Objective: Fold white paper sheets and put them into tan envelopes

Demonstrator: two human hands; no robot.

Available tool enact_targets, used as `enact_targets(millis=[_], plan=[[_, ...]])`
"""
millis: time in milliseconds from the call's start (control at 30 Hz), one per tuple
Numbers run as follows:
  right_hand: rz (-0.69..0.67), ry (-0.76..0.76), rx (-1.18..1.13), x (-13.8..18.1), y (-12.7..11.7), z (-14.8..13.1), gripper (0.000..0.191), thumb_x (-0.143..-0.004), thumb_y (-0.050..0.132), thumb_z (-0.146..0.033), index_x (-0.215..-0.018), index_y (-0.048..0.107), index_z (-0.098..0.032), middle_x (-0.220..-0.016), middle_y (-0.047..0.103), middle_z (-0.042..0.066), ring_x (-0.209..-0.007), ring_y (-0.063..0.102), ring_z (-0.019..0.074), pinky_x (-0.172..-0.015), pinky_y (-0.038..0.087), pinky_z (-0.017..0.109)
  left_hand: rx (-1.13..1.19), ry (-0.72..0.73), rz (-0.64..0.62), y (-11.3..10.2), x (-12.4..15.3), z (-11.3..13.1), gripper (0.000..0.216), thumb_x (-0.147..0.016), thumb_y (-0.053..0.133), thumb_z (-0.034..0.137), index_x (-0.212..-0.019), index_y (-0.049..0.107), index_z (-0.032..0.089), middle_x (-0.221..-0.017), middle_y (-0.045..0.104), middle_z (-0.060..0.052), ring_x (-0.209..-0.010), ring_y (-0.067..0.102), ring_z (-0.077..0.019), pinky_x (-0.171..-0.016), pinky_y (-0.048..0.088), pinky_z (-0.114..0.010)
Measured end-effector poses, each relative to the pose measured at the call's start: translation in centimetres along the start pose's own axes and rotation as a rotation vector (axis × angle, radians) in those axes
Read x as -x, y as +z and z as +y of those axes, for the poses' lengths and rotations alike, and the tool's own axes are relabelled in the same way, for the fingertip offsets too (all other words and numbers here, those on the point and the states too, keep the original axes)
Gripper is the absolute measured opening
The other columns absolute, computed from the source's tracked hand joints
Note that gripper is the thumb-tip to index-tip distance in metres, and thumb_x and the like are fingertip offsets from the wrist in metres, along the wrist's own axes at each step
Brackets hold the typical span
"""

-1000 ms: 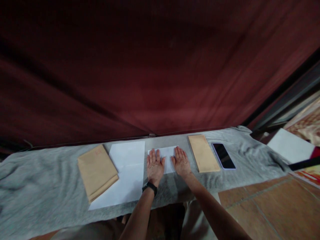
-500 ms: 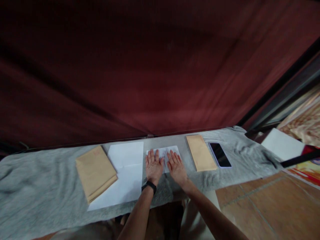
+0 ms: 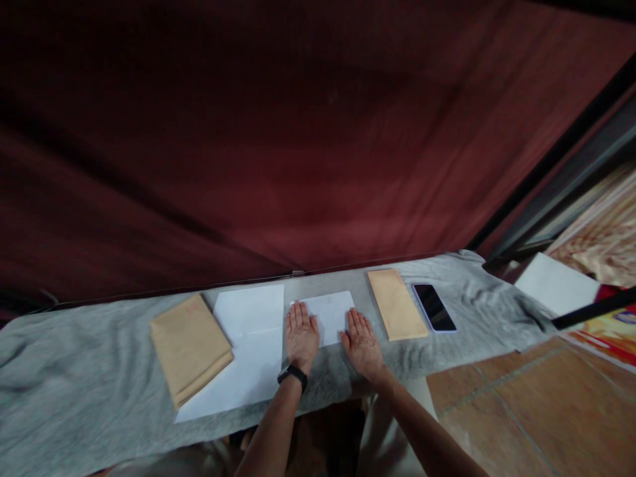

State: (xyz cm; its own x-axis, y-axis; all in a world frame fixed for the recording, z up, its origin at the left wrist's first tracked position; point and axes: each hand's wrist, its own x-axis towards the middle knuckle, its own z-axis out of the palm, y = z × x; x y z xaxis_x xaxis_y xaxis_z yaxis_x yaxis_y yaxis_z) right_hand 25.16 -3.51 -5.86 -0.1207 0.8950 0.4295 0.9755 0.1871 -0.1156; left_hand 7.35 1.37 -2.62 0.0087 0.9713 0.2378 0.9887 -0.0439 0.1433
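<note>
Evenly, in the head view, the left hand (image 3: 302, 338) and right hand (image 3: 364, 343) lie palm-down, fingers straight, grasping nothing, on opposite ends of a small white paper (image 3: 330, 315) at mid-desk (image 3: 89, 371), seemingly to keep it flat; leftward, folded brown envelopes (image 3: 191, 344) overlap a larger white sheet (image 3: 256, 344), perhaps weighting it; rightward, a narrow strip of grey cloth parts the hand from a brown envelope (image 3: 397, 305), with a phone (image 3: 435, 308) just beyond; a red curtain (image 3: 318, 165) bounds the far edge; the near edge runs below the wrists; wider cloth stretches toward both ends.
</note>
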Motion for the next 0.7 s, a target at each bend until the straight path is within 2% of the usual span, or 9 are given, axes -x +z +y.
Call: enact_targets(millis=[133, 200, 267, 333, 400, 500, 700], plan=[[0.018, 0.008, 0.013, 0.7, -0.2, 0.4, 0.058, -0.104, 0.036, -0.034, -0.154, 0.032, -0.007, -0.153, 0.044, 0.018, -0.141, 0.042, 0.0292, -0.116, 0.033, 0.047, 0.012, 0.004, 0.04, -0.1, 0.8, -0.3, 0.057, -0.101, 0.026, 0.026, -0.147, 0.039, -0.004, -0.156, 0.037, -0.024, -0.149, 0.029, -0.0294, -0.122, 0.024, -0.047], [0.028, 0.01, 0.013, 1.0, -0.2, 0.5, 0.059, -0.104, 0.036, -0.034, -0.155, 0.03, -0.006, -0.153, 0.044, 0.019, -0.142, 0.041, 0.0295, -0.116, 0.034, 0.047, 0.028, 0.011, 0.091, -0.2, 1.6, 0.1, 0.057, -0.101, 0.027, 0.026, -0.15, 0.035, -0.001, -0.157, 0.035, -0.022, -0.15, 0.026, -0.029, -0.122, 0.024, -0.049], [0.035, 0.011, 0.007, 1.1, -0.1, 0.5, 0.059, -0.103, 0.037, -0.034, -0.155, 0.029, -0.006, -0.153, 0.044, 0.019, -0.142, 0.041, 0.0297, -0.116, 0.034, 0.048, 0.066, 0.094, 0.111, -0.2, 2.6, 0.9, 0.056, -0.101, 0.03, 0.026, -0.154, 0.033, 0.008, -0.16, 0.034, -0.016, -0.152, 0.023, -0.0273, -0.122, 0.025, -0.05], [0.036, 0.015, 0.0, 1.1, -0.1, 0.5, 0.059, -0.103, 0.037, -0.033, -0.155, 0.03, -0.006, -0.154, 0.044, 0.019, -0.143, 0.039, 0.0296, -0.116, 0.033, 0.048, 0.109, 0.23, 0.077, -0.1, 3.7, 1.9, 0.054, -0.101, 0.034, 0.028, -0.154, 0.036, 0.018, -0.161, 0.035, -0.009, -0.151, 0.024, -0.0258, -0.121, 0.028, -0.05], [0.027, 0.017, -0.008, 1.1, 0.0, 0.5, 0.058, -0.102, 0.038, -0.03, -0.154, 0.031, -0.006, -0.154, 0.043, 0.019, -0.144, 0.038, 0.0295, -0.117, 0.033, 0.048, 0.132, 0.31, 0.035, 0.1, 4.8, 2.7, 0.052, -0.1, 0.037, 0.032, -0.151, 0.041, 0.021, -0.16, 0.038, -0.007, -0.15, 0.028, -0.0265, -0.12, 0.03, -0.05], [0.013, 0.026, -0.015, 1.1, 0.0, 0.4, 0.056, -0.102, 0.038, -0.028, -0.153, 0.033, -0.006, -0.154, 0.043, 0.019, -0.144, 0.038, 0.0294, -0.118, 0.031, 0.047, 0.134, 0.301, 0.026, 0.3, 5.9, 2.6, 0.055, -0.1, 0.038, 0.036, -0.151, 0.041, 0.015, -0.158, 0.039, -0.012, -0.148, 0.032, -0.0278, -0.12, 0.031, -0.051], [0.015, 0.055, -0.042, 1.0, -0.2, 0.2, 0.057, -0.102, 0.038, -0.029, -0.154, 0.033, -0.006, -0.155, 0.041, 0.019, -0.144, 0.037, 0.0302, -0.117, 0.032, 0.048, 0.152, 0.205, 0.094, 0.2, 7.4, -0.3, 0.064, -0.1, 0.036, 0.041, -0.151, 0.035, 0.003, -0.155, 0.041, -0.022, -0.148, 0.033, -0.0292, -0.118, 0.034, -0.049]])
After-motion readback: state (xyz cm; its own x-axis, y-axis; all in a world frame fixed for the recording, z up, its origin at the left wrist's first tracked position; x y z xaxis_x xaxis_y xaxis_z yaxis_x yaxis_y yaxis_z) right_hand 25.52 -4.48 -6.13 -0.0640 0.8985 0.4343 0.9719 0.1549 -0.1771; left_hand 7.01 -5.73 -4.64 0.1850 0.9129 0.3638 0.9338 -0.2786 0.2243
